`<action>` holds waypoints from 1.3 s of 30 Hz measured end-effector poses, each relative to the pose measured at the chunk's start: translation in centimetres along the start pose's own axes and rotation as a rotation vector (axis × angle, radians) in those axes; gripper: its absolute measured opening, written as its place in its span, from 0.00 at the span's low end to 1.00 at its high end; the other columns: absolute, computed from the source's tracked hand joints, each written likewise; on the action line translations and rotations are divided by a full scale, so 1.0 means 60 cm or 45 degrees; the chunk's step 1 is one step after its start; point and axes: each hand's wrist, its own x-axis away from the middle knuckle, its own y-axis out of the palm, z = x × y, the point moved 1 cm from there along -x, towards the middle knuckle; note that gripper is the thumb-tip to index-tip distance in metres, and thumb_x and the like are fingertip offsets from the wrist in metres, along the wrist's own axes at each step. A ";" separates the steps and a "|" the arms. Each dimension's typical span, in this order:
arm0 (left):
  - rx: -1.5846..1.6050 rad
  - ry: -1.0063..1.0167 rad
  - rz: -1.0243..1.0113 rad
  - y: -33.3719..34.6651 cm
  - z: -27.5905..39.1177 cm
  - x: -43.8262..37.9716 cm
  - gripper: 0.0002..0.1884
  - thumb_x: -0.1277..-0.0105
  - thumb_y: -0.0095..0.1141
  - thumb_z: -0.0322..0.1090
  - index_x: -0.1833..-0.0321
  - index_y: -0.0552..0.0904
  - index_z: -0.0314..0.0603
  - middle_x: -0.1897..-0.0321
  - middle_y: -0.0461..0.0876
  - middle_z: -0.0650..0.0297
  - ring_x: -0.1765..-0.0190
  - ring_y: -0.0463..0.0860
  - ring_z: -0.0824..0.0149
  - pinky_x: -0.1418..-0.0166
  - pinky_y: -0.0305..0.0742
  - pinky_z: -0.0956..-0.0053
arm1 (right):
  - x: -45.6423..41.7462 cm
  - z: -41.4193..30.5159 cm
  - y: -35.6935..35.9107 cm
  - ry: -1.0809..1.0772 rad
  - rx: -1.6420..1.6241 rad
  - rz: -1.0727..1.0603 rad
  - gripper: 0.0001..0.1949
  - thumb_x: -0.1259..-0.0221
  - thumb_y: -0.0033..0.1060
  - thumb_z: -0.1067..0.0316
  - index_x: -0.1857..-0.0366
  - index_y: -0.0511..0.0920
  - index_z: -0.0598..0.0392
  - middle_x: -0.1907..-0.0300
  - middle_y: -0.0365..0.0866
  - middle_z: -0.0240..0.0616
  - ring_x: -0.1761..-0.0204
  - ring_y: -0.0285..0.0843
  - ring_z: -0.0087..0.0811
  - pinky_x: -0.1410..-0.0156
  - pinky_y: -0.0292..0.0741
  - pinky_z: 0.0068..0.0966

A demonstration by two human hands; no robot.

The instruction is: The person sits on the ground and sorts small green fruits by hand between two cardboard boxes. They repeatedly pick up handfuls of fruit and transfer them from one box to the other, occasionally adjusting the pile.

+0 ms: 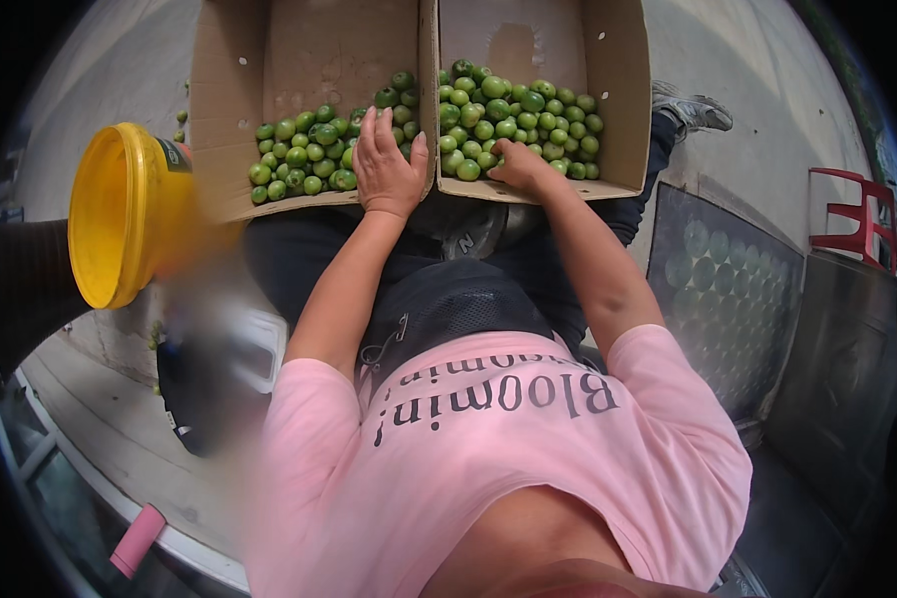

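Observation:
Two cardboard boxes stand side by side before me: a left box (228, 97) and a right box (617, 90). Small round green fruits (296, 156) are heaped in the near part of the left one, and more green fruits (497, 110) fill the near part of the right one. Over the left heap, by the shared wall, my left hand (391, 166) lies back up with its thumb apart and no fruit visible in it. My right hand (522, 166) reaches into the right heap at its near edge. Its fingertips are partly hidden, so any fruit in them cannot be made out.
At the left, a yellow plastic bucket (131, 217) is tipped on its side. A dark mesh-like panel (725, 291) lies at the right, with a red plastic stool (856, 217) beyond it. A shoe (695, 108) shows beside the right box. Loose green fruits (182, 116) lie on the ground.

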 end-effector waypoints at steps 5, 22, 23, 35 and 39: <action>-0.006 -0.024 -0.053 -0.004 0.008 -0.004 0.30 0.32 0.55 0.49 0.32 0.67 0.42 0.32 0.64 0.53 0.31 0.66 0.51 0.30 0.62 0.56 | -0.013 -0.003 0.015 -0.048 0.052 -0.029 0.21 0.50 0.63 0.68 0.49 0.73 0.56 0.51 0.79 0.57 0.46 0.77 0.53 0.40 0.74 0.43; 0.066 0.608 -0.197 -0.030 0.045 0.009 0.29 0.36 0.59 0.42 0.30 0.69 0.59 0.36 0.70 0.62 0.37 0.72 0.59 0.29 0.61 0.55 | 0.107 -0.051 -0.091 -0.046 -1.539 -0.477 0.18 0.36 0.65 0.66 0.45 0.72 0.51 0.52 0.75 0.27 0.55 0.77 0.20 0.51 0.81 0.22; 0.096 0.643 -0.199 -0.035 0.051 0.009 0.30 0.36 0.59 0.41 0.29 0.68 0.62 0.36 0.71 0.62 0.37 0.73 0.60 0.29 0.61 0.55 | 0.111 -0.063 -0.095 -0.072 -1.491 -0.521 0.18 0.36 0.65 0.65 0.45 0.72 0.51 0.52 0.75 0.27 0.55 0.77 0.19 0.52 0.80 0.21; 0.145 0.553 -0.179 -0.079 0.028 0.008 0.25 0.39 0.61 0.34 0.36 0.74 0.55 0.44 0.76 0.64 0.42 0.76 0.61 0.29 0.63 0.56 | 0.127 -0.104 -0.090 -0.263 -1.431 -0.675 0.19 0.36 0.64 0.60 0.44 0.74 0.51 0.52 0.74 0.27 0.52 0.73 0.19 0.50 0.78 0.23; -0.061 0.213 0.105 -0.075 0.002 -0.010 0.27 0.38 0.61 0.40 0.34 0.73 0.54 0.42 0.75 0.63 0.37 0.72 0.59 0.26 0.57 0.52 | 0.118 -0.084 -0.080 -0.207 -1.497 -0.608 0.21 0.36 0.65 0.60 0.41 0.73 0.50 0.52 0.73 0.27 0.52 0.73 0.20 0.50 0.78 0.23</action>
